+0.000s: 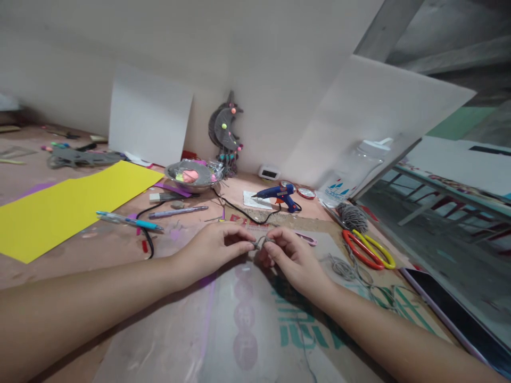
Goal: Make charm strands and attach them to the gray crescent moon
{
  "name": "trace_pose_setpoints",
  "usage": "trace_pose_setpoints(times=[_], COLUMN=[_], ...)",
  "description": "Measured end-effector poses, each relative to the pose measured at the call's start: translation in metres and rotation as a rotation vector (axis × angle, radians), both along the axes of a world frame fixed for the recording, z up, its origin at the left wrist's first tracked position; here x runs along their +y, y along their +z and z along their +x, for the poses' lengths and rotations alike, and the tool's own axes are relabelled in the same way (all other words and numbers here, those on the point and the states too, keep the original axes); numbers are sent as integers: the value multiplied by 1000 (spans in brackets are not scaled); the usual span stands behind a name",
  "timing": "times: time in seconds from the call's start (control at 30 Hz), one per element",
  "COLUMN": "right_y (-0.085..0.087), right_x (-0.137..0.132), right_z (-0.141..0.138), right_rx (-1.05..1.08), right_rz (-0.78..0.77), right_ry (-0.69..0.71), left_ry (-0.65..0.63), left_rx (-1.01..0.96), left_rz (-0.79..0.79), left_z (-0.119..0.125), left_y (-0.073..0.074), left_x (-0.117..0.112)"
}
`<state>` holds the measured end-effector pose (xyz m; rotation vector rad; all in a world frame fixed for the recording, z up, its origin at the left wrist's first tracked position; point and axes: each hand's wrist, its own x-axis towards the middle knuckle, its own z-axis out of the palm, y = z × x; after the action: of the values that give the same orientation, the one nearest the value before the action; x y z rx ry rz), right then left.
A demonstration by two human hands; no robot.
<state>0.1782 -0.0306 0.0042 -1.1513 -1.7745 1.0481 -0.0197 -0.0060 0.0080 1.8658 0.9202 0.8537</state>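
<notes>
A short loop of grey yarn (261, 242) stretches between my two hands over a plastic-covered work surface (239, 319). My left hand (217, 244) pinches one side of it between thumb and forefinger. On the other side, my right hand (293, 258) grips the yarn with thumb and fingertips, the remaining fingers curled under. Loose grey strands (347, 268) lie in coils to the right of my right hand. A grey yarn ball (352, 217) rests farther back. Just behind the right hand is a pink tool (307, 239), partly hidden.
A blue glue gun (277, 194) stands behind my hands, its cord running left. Scissors (363, 250) with red and yellow handles and a phone (451, 314) lie right. Yellow paper (80, 207), pens (130, 221) and a metal bowl (194, 183) are left. A moon decoration (225, 130) leans behind.
</notes>
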Motion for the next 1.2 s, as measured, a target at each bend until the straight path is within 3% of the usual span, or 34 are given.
trace_pose_setpoints(times=[0.33,0.6,0.83,1.03,1.2], right_y=[0,-2,-2,0,-2], right_x=[-2,0,-2,-4,-3], right_z=[-2,-1,0,-1,0], right_rx=[33,12,-197,-196,-162], right_rz=[-23,37,205,198,182], right_ry=[37,74,47,47,32], left_ry=[-62,-86,-51,-63,-66], left_rx=[-102,-52,33,36,-12], left_rz=[-242,-191,-104,-63,-118], left_z=[1,-1,0,-1,-1], left_y=[-5,-1,0,2,0], left_x=[2,1,1,1,1])
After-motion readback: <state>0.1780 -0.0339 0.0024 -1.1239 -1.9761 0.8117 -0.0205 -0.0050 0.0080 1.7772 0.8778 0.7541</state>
